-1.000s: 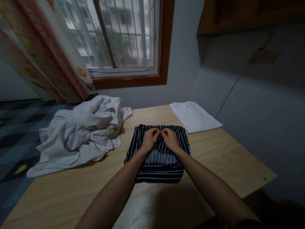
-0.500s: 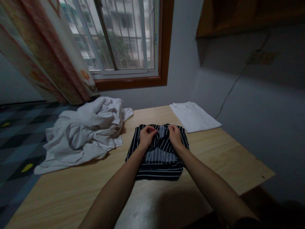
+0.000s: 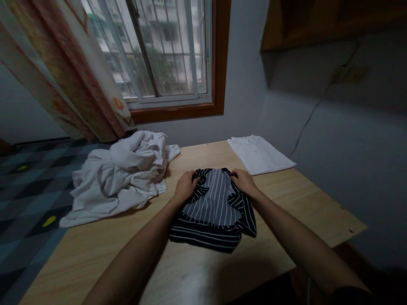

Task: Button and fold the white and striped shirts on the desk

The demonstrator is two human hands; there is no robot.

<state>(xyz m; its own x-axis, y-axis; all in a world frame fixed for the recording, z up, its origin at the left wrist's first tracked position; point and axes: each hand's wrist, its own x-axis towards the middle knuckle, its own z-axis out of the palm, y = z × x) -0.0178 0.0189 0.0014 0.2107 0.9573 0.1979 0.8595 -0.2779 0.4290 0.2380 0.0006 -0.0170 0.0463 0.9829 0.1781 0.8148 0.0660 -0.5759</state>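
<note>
A black garment with white stripes lies folded on the wooden table, its front spread apart so that the greyish striped inside shows. My left hand grips its upper left edge, thumb and fingers closed on the cloth. On the opposite side, my right hand pinches the upper right edge. Some fingertips are hidden behind the fabric. Along the near side runs a folded band of the same striped cloth, and the lower right corner sticks out past it.
A crumpled heap of white cloth lies at the table's left. A neatly folded white garment is at the back right. The wooden table stands below a barred window. A cable hangs down the right wall.
My hands have moved apart, left and right, drawing the striped garment's front edges outward. More of its grey inside shows now. The view has shifted slightly.
</note>
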